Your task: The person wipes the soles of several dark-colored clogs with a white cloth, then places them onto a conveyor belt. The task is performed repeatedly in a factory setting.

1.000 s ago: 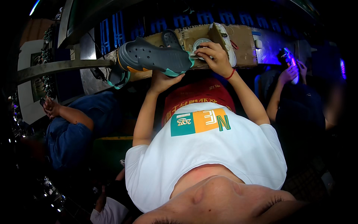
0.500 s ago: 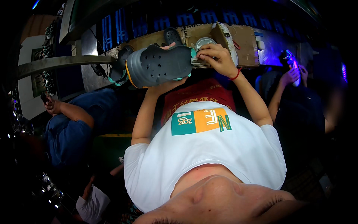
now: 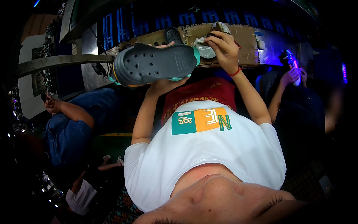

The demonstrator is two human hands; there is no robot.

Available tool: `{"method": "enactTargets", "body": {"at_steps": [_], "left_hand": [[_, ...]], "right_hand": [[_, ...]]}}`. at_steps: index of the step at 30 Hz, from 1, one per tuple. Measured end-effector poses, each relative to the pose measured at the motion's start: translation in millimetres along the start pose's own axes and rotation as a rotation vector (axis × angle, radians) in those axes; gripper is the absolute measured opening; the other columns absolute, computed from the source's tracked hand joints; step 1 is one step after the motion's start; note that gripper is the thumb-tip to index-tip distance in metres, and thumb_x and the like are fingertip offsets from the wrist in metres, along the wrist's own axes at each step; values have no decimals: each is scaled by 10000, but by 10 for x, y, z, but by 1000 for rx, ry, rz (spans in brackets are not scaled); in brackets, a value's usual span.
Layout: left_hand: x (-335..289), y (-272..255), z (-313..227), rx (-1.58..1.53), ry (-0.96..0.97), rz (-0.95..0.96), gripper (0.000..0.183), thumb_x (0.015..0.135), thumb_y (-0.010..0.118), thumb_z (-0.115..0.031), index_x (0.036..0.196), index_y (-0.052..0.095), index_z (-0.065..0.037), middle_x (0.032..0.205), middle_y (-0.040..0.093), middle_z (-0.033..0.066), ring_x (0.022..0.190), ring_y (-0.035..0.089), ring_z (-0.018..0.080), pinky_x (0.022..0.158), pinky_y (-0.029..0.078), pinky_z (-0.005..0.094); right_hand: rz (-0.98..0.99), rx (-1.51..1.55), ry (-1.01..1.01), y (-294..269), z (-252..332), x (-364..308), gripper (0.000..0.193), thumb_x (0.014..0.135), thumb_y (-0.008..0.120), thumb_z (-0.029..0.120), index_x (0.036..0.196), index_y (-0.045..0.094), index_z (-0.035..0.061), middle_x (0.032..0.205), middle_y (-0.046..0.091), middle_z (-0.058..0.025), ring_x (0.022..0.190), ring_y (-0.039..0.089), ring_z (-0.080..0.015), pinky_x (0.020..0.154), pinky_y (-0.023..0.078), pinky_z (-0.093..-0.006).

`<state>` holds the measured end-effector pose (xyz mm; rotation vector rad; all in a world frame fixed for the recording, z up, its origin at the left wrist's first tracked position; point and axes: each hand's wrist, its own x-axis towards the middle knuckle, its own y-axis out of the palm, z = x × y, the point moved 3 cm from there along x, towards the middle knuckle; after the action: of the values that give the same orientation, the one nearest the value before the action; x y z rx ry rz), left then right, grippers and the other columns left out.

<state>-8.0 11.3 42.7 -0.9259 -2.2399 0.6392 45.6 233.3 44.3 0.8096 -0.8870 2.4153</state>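
A dark grey perforated clog (image 3: 149,63) with teal edging at its heel end is held up in front of me. My left hand (image 3: 166,85) grips it from below, fingertips showing over its far edge. Just right of the clog, my right hand (image 3: 225,50) has its thumb and fingers pinched together over a round pale dish (image 3: 207,52). A whitish scrap (image 3: 200,42) shows by the fingertips; what they hold is too small to make out.
Another dark clog (image 3: 172,35) lies on the cardboard-covered bench (image 3: 246,44) beyond. A curved metal bar (image 3: 67,61) reaches in from the left. Co-workers sit on both sides; the right one holds a lit shoe (image 3: 292,65). Blue racks (image 3: 209,15) line the back.
My right hand has moved away from the clog's heel, up and right over the dish. The clog has tilted, showing more of its holed upper face and teal heel edge.
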Motion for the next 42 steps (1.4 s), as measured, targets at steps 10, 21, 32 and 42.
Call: {"method": "enactTargets", "body": {"at_steps": [10, 21, 32, 42], "left_hand": [[-8, 34, 66, -869, -103, -149, 818, 689, 808, -264, 1328, 304, -185, 1432, 296, 144, 1332, 328, 263, 1136, 235, 440], [7, 245, 254, -398, 175, -446, 806, 696, 784, -67, 1326, 282, -99, 1285, 364, 85, 1260, 427, 312, 987, 449, 397], [32, 96, 102, -337, 69, -284, 766, 729, 769, -205, 1360, 338, -150, 1350, 383, 76, 1319, 333, 281, 1085, 317, 434], [134, -81, -247, 504, 104, -61, 793, 679, 738, -498, 1335, 437, -173, 1384, 396, 64, 1340, 248, 231, 1158, -14, 452]], "right_hand": [[402, 440, 99, 59, 262, -115, 102, 794, 663, 56, 882, 714, 66, 958, 655, -84, 859, 577, -217, 796, 425, -307], [416, 485, -7, 77, 516, 1, 79, 792, 661, 45, 858, 704, 32, 963, 645, -118, 851, 571, -217, 770, 432, -308], [336, 550, 38, -3, 454, -5, 90, 798, 663, 62, 874, 698, 29, 992, 636, -128, 827, 562, -191, 738, 432, -315], [137, -223, -193, -13, 163, 207, 115, 784, 686, 119, 898, 699, 128, 937, 644, -42, 808, 577, -181, 787, 384, -319]]}}
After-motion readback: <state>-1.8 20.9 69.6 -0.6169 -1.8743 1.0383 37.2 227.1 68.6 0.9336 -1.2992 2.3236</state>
